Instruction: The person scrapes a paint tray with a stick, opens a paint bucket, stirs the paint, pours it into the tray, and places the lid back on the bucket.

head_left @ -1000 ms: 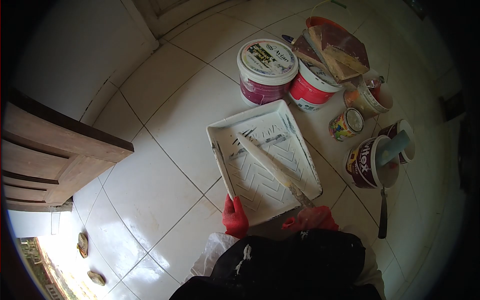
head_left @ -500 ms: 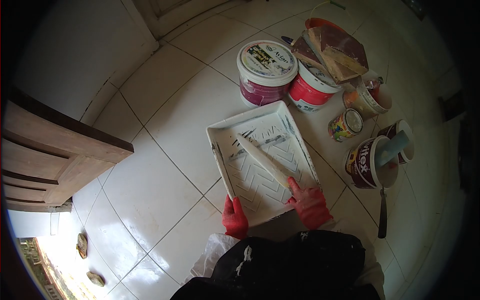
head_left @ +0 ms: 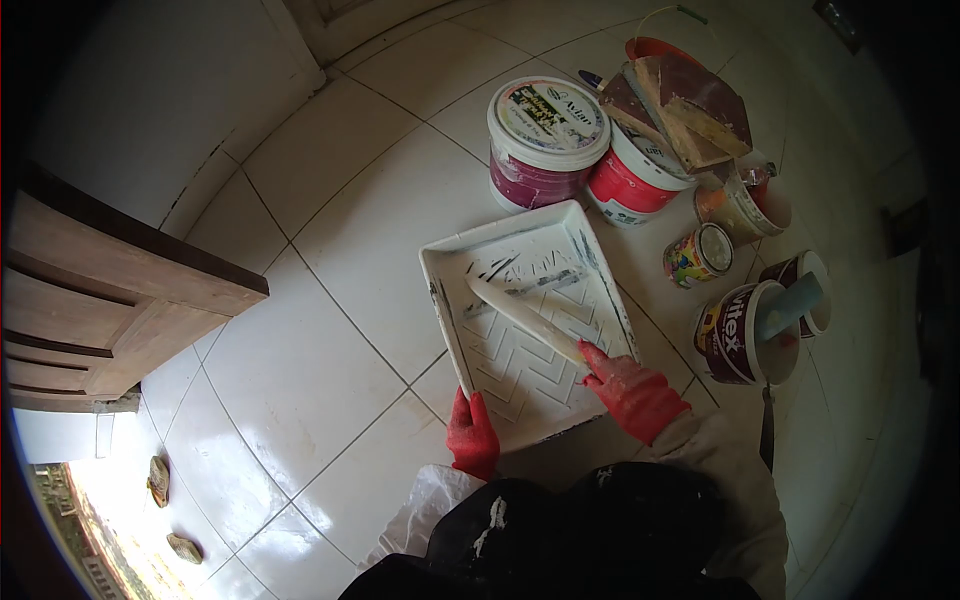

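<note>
Leftmost, well off to the left of both hands, stood a brown wooden door point(head_left: 130, 300), ajar over the tiled floor point(head_left: 310, 350). Nearer to the left hand, though well apart from it on the same side, lay a pair of slippers point(head_left: 157, 482).

The left hand point(head_left: 472, 437), in a red glove, had its thumb and fingers clamped on the rim of a white paint tray point(head_left: 515, 425), at the corner close to the wearer. The tray spread beyond and to the right of that hand, its ridged bed facing up, with dark smears toward the far end. Over it slanted a long pale stick point(head_left: 525, 317), running from those smears back to the right hand; whether its tip touched the tray could not be told.

Straight beyond the tray from the left hand stood a purple-and-white bucket point(head_left: 540, 185) with its lid on. Touching it on the right was a red-and-white bucket point(head_left: 632, 187), directly beyond the right hand.

The right hand point(head_left: 640, 393), also red-gloved, was closed around the near end of the stick, above the tray's right side. Farther out and slightly right of it were wooden boards point(head_left: 715, 105), piled on the red-and-white bucket, and a small colourful can point(head_left: 690, 255) beside a stained tub point(head_left: 735, 208). Just to the right of this hand stood a dark-labelled bucket point(head_left: 725, 335), a blue-grey blade point(head_left: 790, 305) leaning across its mouth.
</note>
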A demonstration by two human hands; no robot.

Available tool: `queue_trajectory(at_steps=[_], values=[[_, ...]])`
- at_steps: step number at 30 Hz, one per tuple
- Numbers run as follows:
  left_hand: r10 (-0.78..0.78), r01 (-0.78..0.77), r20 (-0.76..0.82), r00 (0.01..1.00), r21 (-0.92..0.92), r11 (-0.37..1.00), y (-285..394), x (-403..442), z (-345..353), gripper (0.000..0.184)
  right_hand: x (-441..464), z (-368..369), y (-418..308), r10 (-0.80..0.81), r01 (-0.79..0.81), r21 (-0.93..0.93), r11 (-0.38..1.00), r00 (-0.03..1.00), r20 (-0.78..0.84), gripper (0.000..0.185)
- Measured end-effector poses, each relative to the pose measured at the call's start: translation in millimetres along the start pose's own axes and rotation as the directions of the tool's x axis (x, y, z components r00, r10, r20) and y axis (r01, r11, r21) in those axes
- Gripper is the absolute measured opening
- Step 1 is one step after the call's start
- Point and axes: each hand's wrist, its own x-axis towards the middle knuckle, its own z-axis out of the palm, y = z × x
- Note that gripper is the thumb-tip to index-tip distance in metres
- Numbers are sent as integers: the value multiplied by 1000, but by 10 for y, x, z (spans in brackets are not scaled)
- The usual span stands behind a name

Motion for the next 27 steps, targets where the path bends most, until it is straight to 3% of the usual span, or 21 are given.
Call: queue_trajectory(at_steps=[3,5,6,7,9,11,14,16,19,23,25,27], values=[[118,-118,-8,993,-11,993,86,48,2,39,184,75,-37,-63,61,-27,998,995,-78,54],[30,-30,1,1000,167,986,201,1,-21,40,88,11,-161,14,-7,-102,995,998,63,53],[25,-24,-3,1000,171,985,202,10,-37,40,-32,-197,-314,70,-63,-41,997,976,207,51],[46,-45,-5,999,141,989,191,8,-19,40,-19,-177,-273,72,-64,-46,997,974,214,51],[75,-74,-3,997,109,991,169,1,20,40,83,-65,-144,-111,111,-65,992,994,0,46],[45,-43,-23,999,56,998,145,14,29,38,263,-53,-215,-79,79,-47,996,997,-4,46],[83,-79,-17,996,133,988,53,41,-4,40,46,-106,-280,14,-14,3,1000,993,118,50],[67,-66,-5,998,106,992,101,27,-1,40,-51,-52,-173,-19,16,28,999,993,114,50],[76,-75,-18,997,56,996,-56,54,20,39,126,103,-187,-47,45,57,997,998,31,49],[68,-68,-44,997,-9,998,-17,48,6,39,218,206,-87,42,-44,66,997,999,28,48],[56,-58,-29,998,-46,997,53,13,24,39,61,171,190,25,-18,46,999,986,-167,53],[57,-59,-28,998,-55,997,73,15,32,39,-32,40,329,91,-98,-24,995,976,-199,53]])
